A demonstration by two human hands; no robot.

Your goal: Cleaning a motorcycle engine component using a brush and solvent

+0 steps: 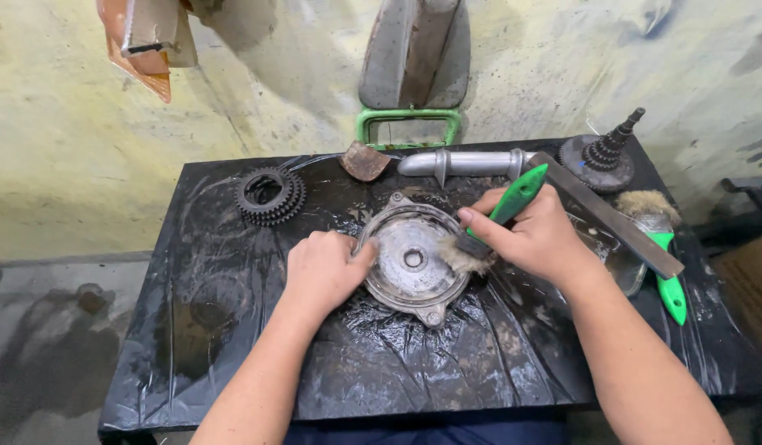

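Right fingers: wrapped closed around the green handle of a brush (498, 221), thumb lying along the top of the handle.
Right hand (533, 235): over the right edge of the cover, brush bristles touching its rim.
Left fingers: curled, narrow, thumb tip pressed on the left rim of the cover; nothing gripped inside the hand.
Left hand (325, 270): resting on the sheet just beside the cover.
Round metal cover (410, 259): lying flat at the centre of the table, between both hands, with a central hole and bolt lugs on its rim.
Table (233, 346): draped in wet black plastic sheet.
Gear cluster (270, 195): rear left, well apart from the hands.
Grey metal tube (463, 163): rear centre, lying on its side.
Flat file (616, 218): diagonal, right of the right hand.
Second green brush (659, 247): right edge, near the file.
Stepped shaft part (605, 156): rear right, upright.
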